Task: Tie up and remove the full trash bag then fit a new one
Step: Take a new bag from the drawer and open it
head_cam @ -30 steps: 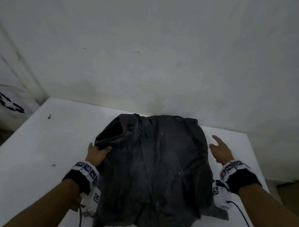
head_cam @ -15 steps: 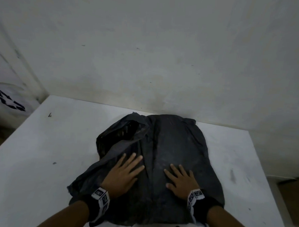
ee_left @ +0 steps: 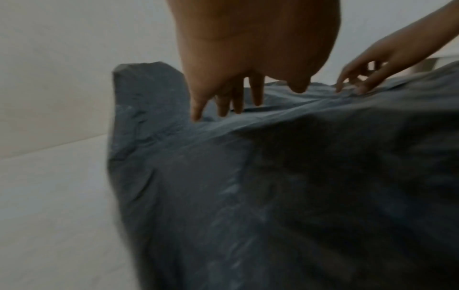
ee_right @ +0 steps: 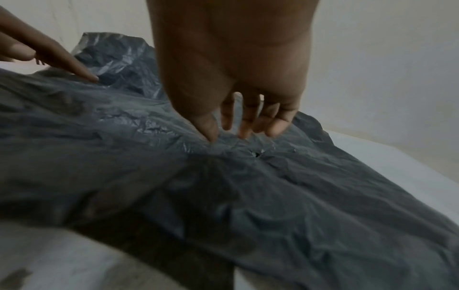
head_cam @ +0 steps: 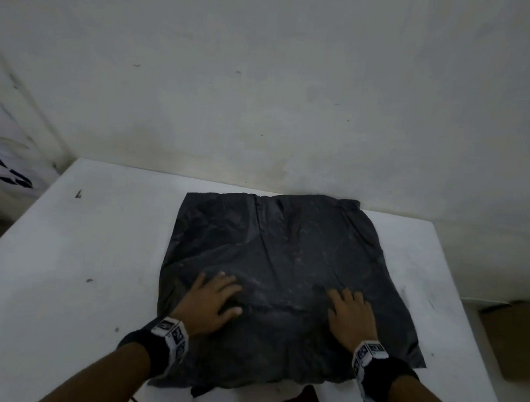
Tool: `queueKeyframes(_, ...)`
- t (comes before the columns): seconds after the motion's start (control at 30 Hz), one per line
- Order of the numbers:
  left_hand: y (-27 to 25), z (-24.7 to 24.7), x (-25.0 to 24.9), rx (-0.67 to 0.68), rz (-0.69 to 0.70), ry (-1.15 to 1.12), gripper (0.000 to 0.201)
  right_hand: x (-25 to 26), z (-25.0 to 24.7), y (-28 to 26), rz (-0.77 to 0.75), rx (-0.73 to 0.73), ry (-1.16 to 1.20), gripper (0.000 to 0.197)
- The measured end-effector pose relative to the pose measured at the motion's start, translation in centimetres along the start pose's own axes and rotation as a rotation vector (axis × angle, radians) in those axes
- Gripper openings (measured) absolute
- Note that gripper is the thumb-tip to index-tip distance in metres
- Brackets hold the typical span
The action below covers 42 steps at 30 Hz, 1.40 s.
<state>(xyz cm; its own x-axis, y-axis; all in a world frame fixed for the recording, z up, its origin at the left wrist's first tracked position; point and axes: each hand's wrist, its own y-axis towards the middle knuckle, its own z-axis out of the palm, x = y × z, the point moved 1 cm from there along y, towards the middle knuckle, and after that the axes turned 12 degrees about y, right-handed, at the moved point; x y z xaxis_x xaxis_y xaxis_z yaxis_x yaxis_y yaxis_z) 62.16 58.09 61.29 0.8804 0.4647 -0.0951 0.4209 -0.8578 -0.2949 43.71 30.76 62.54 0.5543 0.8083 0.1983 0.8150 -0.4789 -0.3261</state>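
Observation:
A black plastic trash bag (head_cam: 285,262) lies spread flat on the white table (head_cam: 72,268), its far edge near the wall. My left hand (head_cam: 210,301) rests palm down on the bag's near left part with fingers straight and spread. On the near right part my right hand (head_cam: 350,314) lies flat the same way. In the left wrist view my left fingers (ee_left: 223,104) touch the bag (ee_left: 248,186), and the right hand (ee_left: 367,78) shows beyond. The right wrist view shows my right fingers (ee_right: 248,121) pressing the crinkled bag (ee_right: 223,186), which has a small hole.
A plain white wall (head_cam: 262,94) stands right behind the table. A white bag or bin with a black recycling mark (head_cam: 7,171) stands off the table's left edge. The floor and a brown box (head_cam: 512,339) lie past the right edge.
The puffed, bunched bag has been pressed flat into a wide square. Both hands went from the bag's sides onto its top, then slid apart across it.

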Motion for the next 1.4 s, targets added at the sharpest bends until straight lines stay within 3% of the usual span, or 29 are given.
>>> queueKeyframes(0.1, 0.2, -0.5, -4.9, -0.053, 0.215, 0.076, 0.069, -0.4, 0.4, -1.0, 0.03, 0.023, 0.212, 0.023)
queueKeyframes(0.13, 0.3, -0.2, -6.4, -0.04, 0.236, 0.035, 0.075, -0.7, 0.6, -1.4, 0.035, 0.041, 0.257, 0.02)
queueKeyframes(0.2, 0.4, 0.3, -8.5, 0.108, 0.221, -0.049, 0.088, -1.1, 0.8, -2.2, 0.042, 0.045, 0.3, 0.02)
queueKeyframes(0.27, 0.6, 0.6, -10.0, 0.164, 0.267, 0.023, 0.098, -1.3, 1.1, -3.0, 0.049, 0.064, 0.31, 0.022)
queueKeyframes(0.37, 0.8, 1.0, -10.7, 0.237, 0.301, 0.117, 0.083, -1.9, 1.6, -4.0, 0.04, 0.09, 0.323, 0.024)
queueKeyframes(0.5, 1.5, 0.4, -10.6, 0.164, 0.211, 0.103, 0.044, -2.5, 2.1, -5.0, 0.052, 0.092, 0.338, 0.025)
queueKeyframes(0.67, 2.3, -0.3, -9.4, 0.06, 0.122, -0.06, 0.031, -2.5, 1.6, -6.0, 0.018, 0.041, 0.377, 0.027)
queueKeyframes(0.77, 2.6, -1.2, -8.9, 0.024, 0.06, -0.288, 0.021, -1.4, 1.1, -6.9, -0.017, -0.077, 0.457, 0.04)
queueKeyframes(0.97, 3.7, -3.7, -6.7, -0.134, -0.167, -0.664, 0.036, 2.4, 1.1, -6.5, -0.156, -0.407, 0.561, 0.048)
queueKeyframes(1.03, 4.0, -5.1, -5.7, -0.142, -0.226, -0.804, 0.037, 4.2, 1.1, -5.7, -0.219, -0.528, 0.461, 0.044)
queueKeyframes(1.2, 3.7, -7.3, -3.2, -0.151, -0.338, -1.203, 0.034, 8.4, 0.3, -3.5, -0.306, -0.599, 0.193, 0.058)
queueKeyframes(1.33, 3.0, -9.5, 0.1, -0.223, -0.447, -1.235, 0.037, 8.8, -1.8, -1.5, -0.374, -0.71, 0.189, 0.013)
queueKeyframes(1.4, 2.6, -10.9, 2.9, -0.326, -0.517, -1.232, 0.045, 8.1, -3.3, -0.7, -0.313, -0.74, 0.184, 0.017)
